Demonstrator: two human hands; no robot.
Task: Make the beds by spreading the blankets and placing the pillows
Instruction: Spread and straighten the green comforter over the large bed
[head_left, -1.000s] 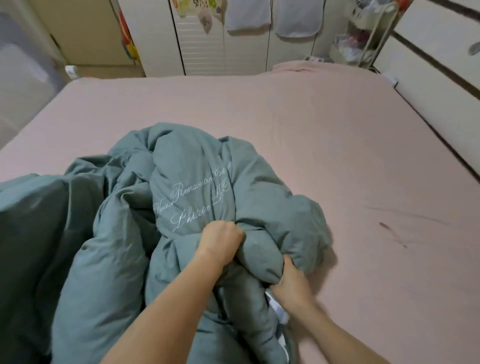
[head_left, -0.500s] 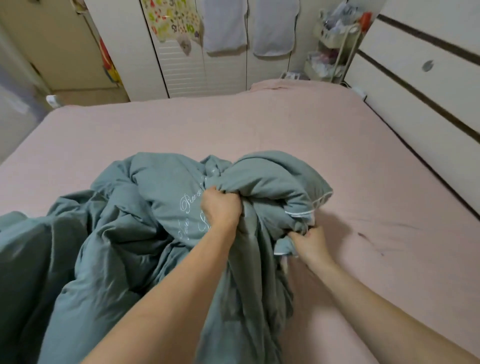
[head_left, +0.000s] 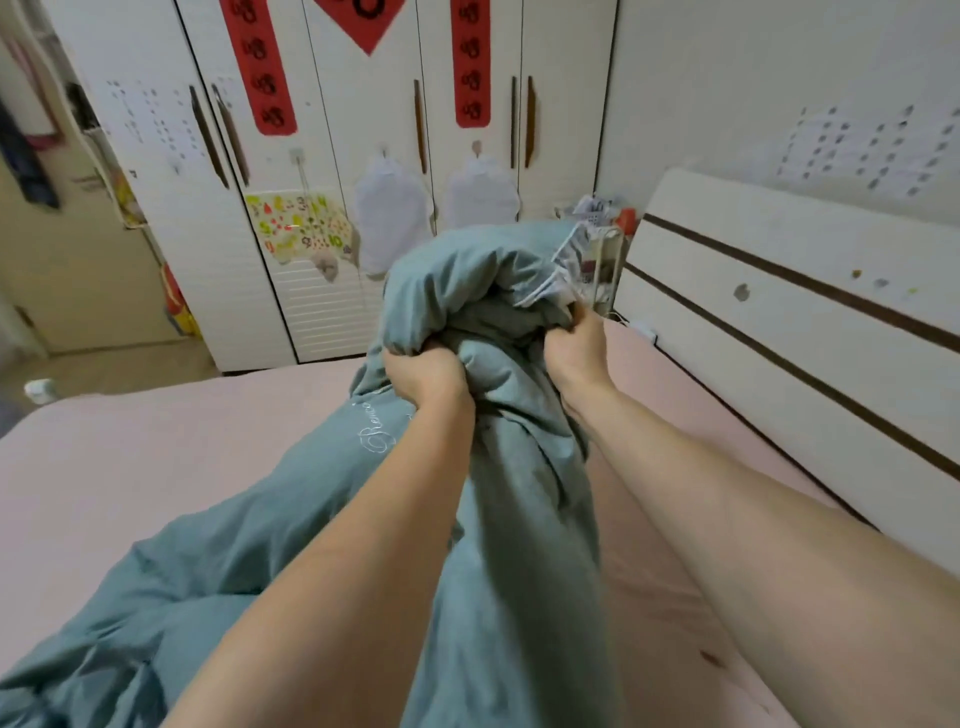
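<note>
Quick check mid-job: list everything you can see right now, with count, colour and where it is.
duvet: 1, grey-green with white embroidered script, bunched and lifted mid-frame, the rest trailing down to the lower left over the bed
bed sheet: 1, pink, covering the mattress
headboard: 1, white with dark stripes, right
wardrobe: 1, white, several doors with dark handles, behind the bed
red banners: 3, red with black characters, on the wardrobe doors
white cloths: 2, hanging from hooks on the wardrobe
colourful chart: 1, hanging on the wardrobe, lower left
wire rack: 1, white, between wardrobe and headboard
left hand: grips the duvet
right hand: grips the duvet's edge
</note>
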